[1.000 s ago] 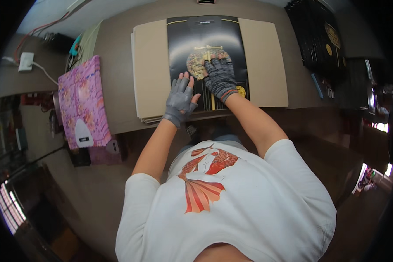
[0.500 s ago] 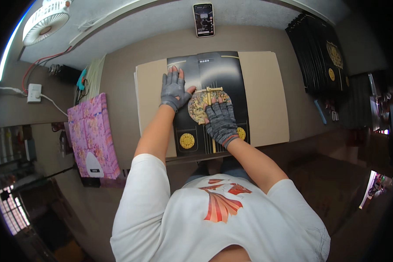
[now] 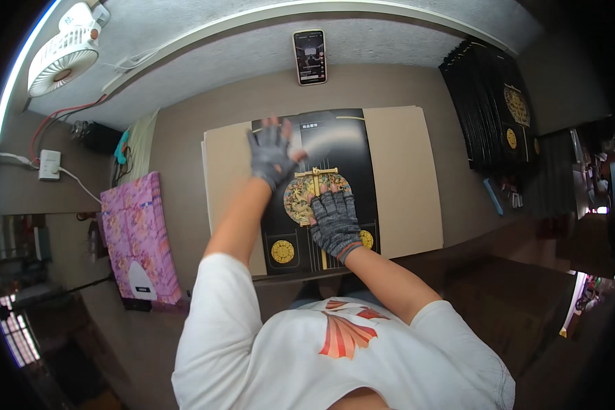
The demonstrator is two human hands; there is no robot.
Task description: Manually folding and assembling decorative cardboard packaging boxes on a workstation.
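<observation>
A flat black glossy printed piece (image 3: 345,147), with gold medallions and a round fan-shaped design, lies on brown cardboard sheets (image 3: 406,184). Whether it is a bag or a folded cover I cannot tell. My right hand (image 3: 335,219), in a dark grey fingerless glove, lies flat on it, fingers stretched over the fan design. My left hand (image 3: 273,156), in a plain grey fingerless glove, is spread over the upper left of the piece, near its edge with the cardboard. Motion blurs it, and whether it touches the surface is unclear.
A phone (image 3: 310,58) leans on the wall at the back. Black printed pieces (image 3: 485,109) stand stacked at the right, with a blue tool (image 3: 493,197) nearby. Purple floral packages (image 3: 140,239) lie at the left, below a white fan (image 3: 65,65) and a power socket (image 3: 50,165).
The view has shifted, so the table sits lower in the picture. My left hand has become blurred with motion, while my right hand stays flat on the fan design.
</observation>
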